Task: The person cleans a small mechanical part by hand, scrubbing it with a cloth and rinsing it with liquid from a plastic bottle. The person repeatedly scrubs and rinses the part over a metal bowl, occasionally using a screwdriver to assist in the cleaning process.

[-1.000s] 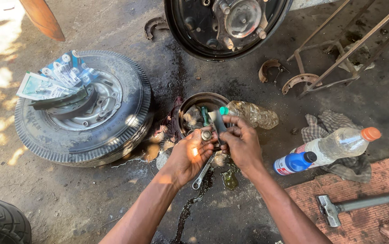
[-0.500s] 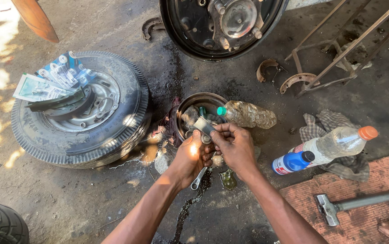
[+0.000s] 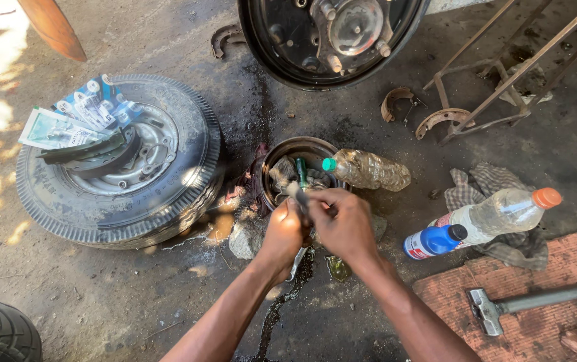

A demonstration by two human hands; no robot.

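The fingers [image 3: 315,201] of the right hand [image 3: 343,224] are curled over a small metal part [image 3: 296,192], and the left hand [image 3: 282,231] is closed around the same part from the other side, so the 2 hands touch each other over it. Only a grey tip of the part shows between them; its shape is otherwise hidden by the hands. A flat metal tool [image 3: 296,263] hangs below the left hand, mostly covered by the wrist.

The hands are held just in front of a dark round metal bowl [image 3: 275,153] on the floor [image 3: 134,295], which holds greasy parts and a green-handled tool [image 3: 300,169]. A crushed clear bottle with a green cap [image 3: 369,170] lies touching the bowl's right rim. A grey stone [image 3: 245,238] sits just left of the left hand, and a dark wet streak [image 3: 282,302] runs along the floor beneath the forearms.

To the left lies a tyre on its rim [image 3: 121,161] with printed packets [image 3: 77,117] on top. Above, a brake drum assembly [image 3: 332,37] stands, with 2 curved brake shoes [image 3: 422,110] near a metal frame [image 3: 503,74]. To the right, a clear bottle with an orange cap [image 3: 503,211] and a blue bottle [image 3: 432,241] rest on a checked rag [image 3: 503,248]; a hammer [image 3: 526,305] lies on a red mat [image 3: 543,268].
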